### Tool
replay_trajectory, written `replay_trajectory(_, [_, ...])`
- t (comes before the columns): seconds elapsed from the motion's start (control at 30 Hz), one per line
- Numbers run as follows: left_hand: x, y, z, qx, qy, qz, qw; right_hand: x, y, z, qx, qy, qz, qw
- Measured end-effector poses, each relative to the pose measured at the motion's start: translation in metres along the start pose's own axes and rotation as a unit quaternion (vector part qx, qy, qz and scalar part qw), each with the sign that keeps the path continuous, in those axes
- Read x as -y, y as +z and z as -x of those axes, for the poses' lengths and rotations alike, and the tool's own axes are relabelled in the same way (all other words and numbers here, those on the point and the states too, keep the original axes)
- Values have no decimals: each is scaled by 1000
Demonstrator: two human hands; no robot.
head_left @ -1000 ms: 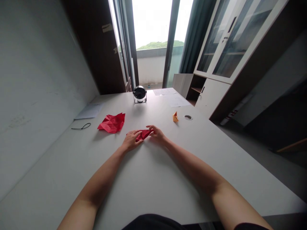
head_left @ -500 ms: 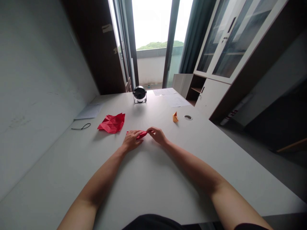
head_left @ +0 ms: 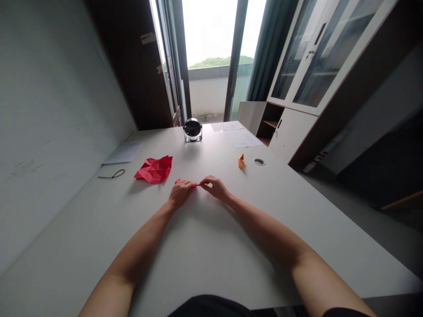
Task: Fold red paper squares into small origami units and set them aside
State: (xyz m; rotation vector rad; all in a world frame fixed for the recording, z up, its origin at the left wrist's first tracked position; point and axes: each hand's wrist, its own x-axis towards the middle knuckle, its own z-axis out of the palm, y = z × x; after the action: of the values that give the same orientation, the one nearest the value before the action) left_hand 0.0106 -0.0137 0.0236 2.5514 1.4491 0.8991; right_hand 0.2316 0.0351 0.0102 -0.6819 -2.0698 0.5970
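Fingers [head_left: 206, 178] nearly together, the right hand [head_left: 215, 187] pinches one end of the folded red paper [head_left: 196, 185], the left hand [head_left: 180, 193] closed over the rest! Between the forearms [head_left: 150, 246], white counter [head_left: 208, 255] stretches toward its near edge; creased red sheet [head_left: 154, 170] leftward, orange paper piece [head_left: 242, 162] near the right edge.

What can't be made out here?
Folded red paper: head view, mostly hidden by the left hand.
Its right end: head view, partly behind the right hand.
Any writing on the white sheets: head view, too small.
Black clothing: head view, cut off by the bottom edge.
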Motion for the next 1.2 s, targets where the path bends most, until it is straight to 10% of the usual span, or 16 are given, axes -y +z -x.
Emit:
replay_trajectory(0.97, [0, 1, 0, -32, -6, 6, 999, 34, -7, 4, -63, -53, 68, 994])
replay_trajectory(1.2, [0, -5, 1, -150, -119, 57, 980, 38, -8, 3, -83, -54, 74, 992])
